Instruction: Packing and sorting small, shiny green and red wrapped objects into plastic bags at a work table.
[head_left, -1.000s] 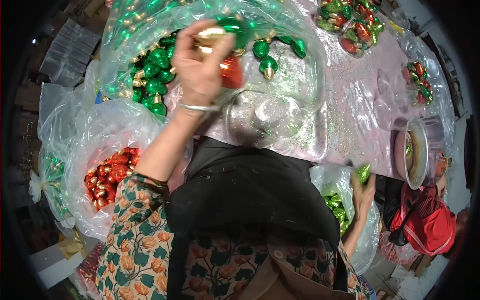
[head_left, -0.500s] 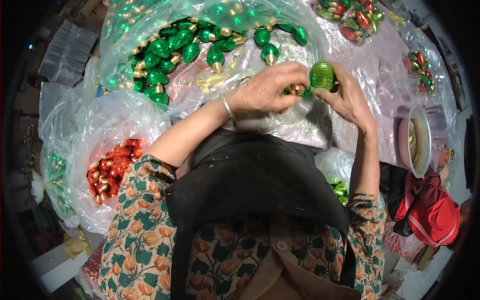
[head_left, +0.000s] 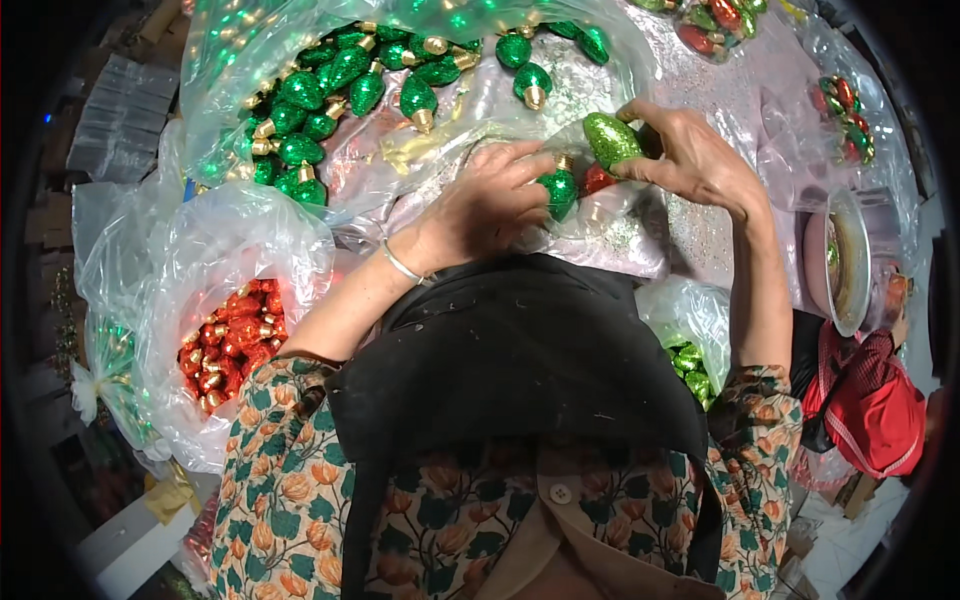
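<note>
My right hand (head_left: 690, 160) pinches a light green glittery bulb ornament (head_left: 611, 141) between thumb and fingers, its narrow end toward the palm. Just to the left, a dark green bulb ornament (head_left: 561, 192) stands with its gold cap away from me. A red ornament (head_left: 597, 179) shows partly beneath the light green one. My left hand (head_left: 492, 197) is beside the dark green ornament, fingers loosely apart, their tips at its left edge. Whether they still touch it is hard to see.
Many dark green bulb ornaments (head_left: 300, 90) spill from a clear plastic bag at the far left. Red ones fill a bag (head_left: 245, 225) near my left arm; light green ones (head_left: 692, 375) lie in another bag. Packed mixed ornaments (head_left: 848, 118) and a round tub (head_left: 848, 262) stand at right.
My left hand has drawn back leftward, and a red ornament has come into sight. The light green ornament in my right hand has turned and shifted slightly left.
</note>
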